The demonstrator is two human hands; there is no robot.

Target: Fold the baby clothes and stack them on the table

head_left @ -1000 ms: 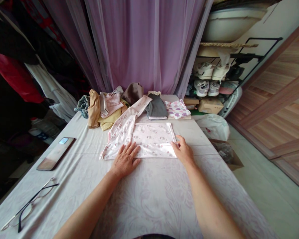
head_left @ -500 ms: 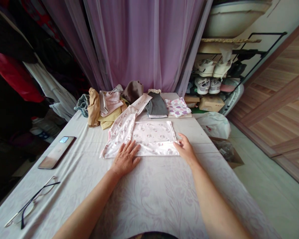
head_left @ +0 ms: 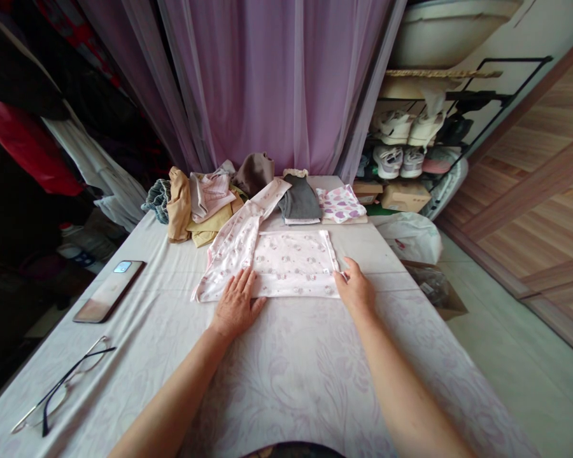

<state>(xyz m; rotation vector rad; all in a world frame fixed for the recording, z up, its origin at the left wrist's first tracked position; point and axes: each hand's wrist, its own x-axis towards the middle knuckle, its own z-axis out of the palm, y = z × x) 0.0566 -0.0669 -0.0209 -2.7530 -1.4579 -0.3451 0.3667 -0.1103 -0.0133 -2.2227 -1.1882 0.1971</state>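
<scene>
A pale pink, small-printed long-sleeved shirt (head_left: 291, 254) lies partly folded on the table in front of me. One sleeve stretches away toward the clothes at the back. My left hand (head_left: 236, 305) rests flat on the shirt's near-left part, fingers extended. At the near-right corner, my right hand (head_left: 356, 286) has thumb and fingertips closed on the hem; the fingertips are partly hidden.
A heap of clothes (head_left: 210, 200) sits back left. Folded grey trousers (head_left: 300, 198) and a heart-patterned cloth (head_left: 342, 203) lie at the back. A phone (head_left: 109, 291) and eyeglasses (head_left: 63, 385) occupy the left side of the table (head_left: 286, 381).
The shirt's near folded strip now lies smoother. My right hand has shifted slightly at the hem corner, and my left hand remains pressed on the shirt, its fingers a little closer together.
</scene>
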